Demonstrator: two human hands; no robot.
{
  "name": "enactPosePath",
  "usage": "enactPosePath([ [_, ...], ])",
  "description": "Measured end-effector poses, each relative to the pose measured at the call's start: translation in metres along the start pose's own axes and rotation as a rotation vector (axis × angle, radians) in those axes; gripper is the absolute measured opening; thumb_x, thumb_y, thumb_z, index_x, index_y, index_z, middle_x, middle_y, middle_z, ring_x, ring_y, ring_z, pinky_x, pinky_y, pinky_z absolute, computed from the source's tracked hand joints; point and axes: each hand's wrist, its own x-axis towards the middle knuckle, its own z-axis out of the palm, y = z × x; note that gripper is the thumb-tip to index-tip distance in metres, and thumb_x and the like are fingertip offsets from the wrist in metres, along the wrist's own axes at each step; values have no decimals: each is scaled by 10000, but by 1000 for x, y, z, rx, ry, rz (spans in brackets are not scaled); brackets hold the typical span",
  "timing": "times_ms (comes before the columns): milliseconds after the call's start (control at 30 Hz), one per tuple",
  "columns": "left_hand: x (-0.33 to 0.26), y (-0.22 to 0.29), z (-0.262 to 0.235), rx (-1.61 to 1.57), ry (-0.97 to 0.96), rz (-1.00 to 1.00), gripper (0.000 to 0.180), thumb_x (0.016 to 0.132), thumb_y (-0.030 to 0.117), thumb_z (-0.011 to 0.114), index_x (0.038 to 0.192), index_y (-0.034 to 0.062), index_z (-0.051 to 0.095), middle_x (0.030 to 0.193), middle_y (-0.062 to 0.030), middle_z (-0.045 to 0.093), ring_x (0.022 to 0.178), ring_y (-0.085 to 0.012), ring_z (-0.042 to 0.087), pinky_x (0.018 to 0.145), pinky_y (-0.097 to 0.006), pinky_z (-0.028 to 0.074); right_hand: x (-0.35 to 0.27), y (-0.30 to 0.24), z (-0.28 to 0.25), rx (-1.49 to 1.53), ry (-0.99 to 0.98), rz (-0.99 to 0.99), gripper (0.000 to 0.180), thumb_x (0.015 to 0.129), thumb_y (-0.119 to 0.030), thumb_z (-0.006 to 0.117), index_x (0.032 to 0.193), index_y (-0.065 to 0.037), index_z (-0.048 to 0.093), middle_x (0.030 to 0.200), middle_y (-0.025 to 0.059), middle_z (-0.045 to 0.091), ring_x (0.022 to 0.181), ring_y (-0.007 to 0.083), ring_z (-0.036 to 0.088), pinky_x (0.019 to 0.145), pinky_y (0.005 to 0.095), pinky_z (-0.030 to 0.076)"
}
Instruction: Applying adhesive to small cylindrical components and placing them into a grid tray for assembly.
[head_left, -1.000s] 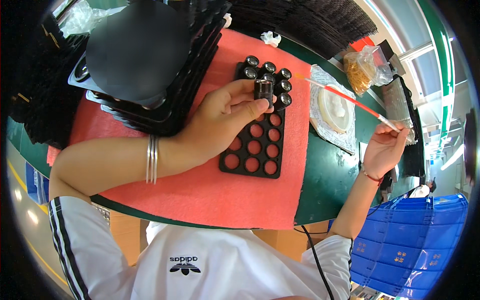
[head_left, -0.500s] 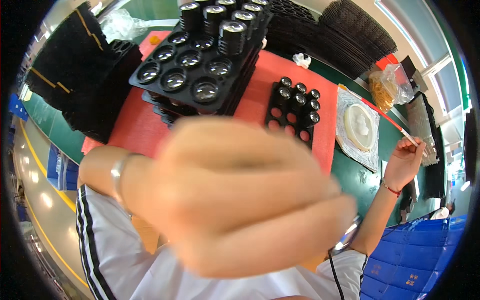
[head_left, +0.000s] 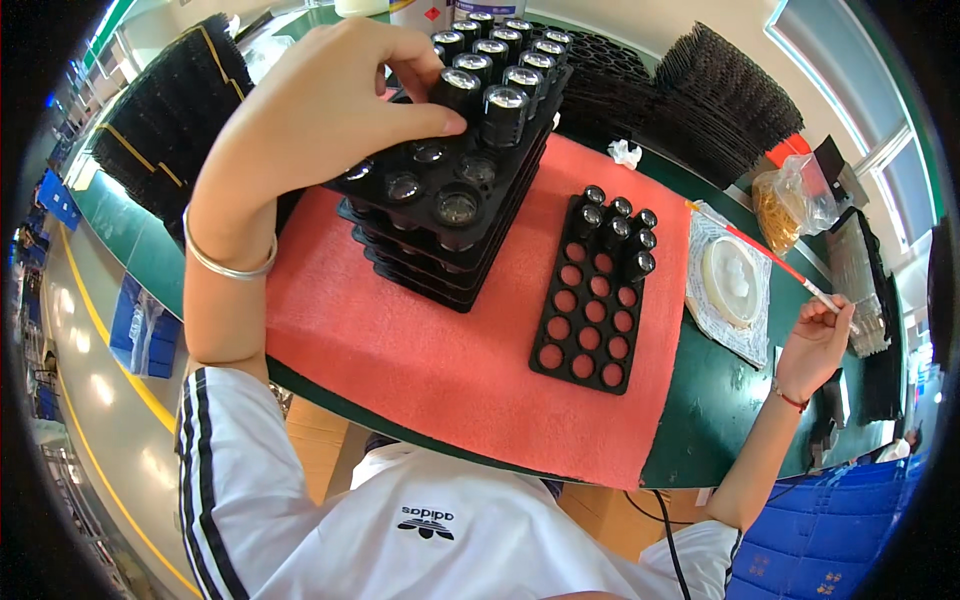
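My left hand (head_left: 330, 110) reaches over a stack of black trays (head_left: 440, 230), its thumb and fingers closed around one black cylindrical part with a glass top (head_left: 455, 88) in the top tray. Several more such parts stand in the rows behind it. A flat black tray with round holes (head_left: 588, 320) lies on the red mat (head_left: 440, 360), with several cylinders (head_left: 615, 225) seated at its far end. My right hand (head_left: 815, 345) rests at the right, gripping a thin red and white stick (head_left: 765, 258) that slants up to the left.
A white round dish (head_left: 730, 275) lies on clear wrapping beside the mat, on the green table (head_left: 715, 410). A bag of yellowish pieces (head_left: 785, 205) sits behind it. Piles of empty black trays stand at the back (head_left: 700, 80) and left (head_left: 165, 130). A blue crate (head_left: 830, 530) is at the lower right.
My left hand left the flat tray, swung close past the camera and now sits on the stacked trays, closed on a cylinder. My right hand with the stick has barely moved.
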Motion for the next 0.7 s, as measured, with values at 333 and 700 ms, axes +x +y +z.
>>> enactPosePath([
  [333, 1, 6, 5, 57, -33, -67, 293, 643, 238, 693, 676, 14, 507, 568, -32, 463, 551, -120, 389, 525, -264, 317, -2, -2, 2, -67, -9, -31, 268, 899, -232, 408, 871, 17, 504, 716, 68, 521, 663, 125, 468, 612, 233, 380],
  [700, 4, 0, 3, -46, -90, -56, 264, 630, 205, 703, 668, 6, 533, 579, 5, 466, 573, -75, 369, 526, -238, 298, -2, -3, 2, -107, 4, -51, 268, 901, -231, 401, 883, 18, 500, 716, 67, 519, 665, 123, 466, 611, 237, 374],
])
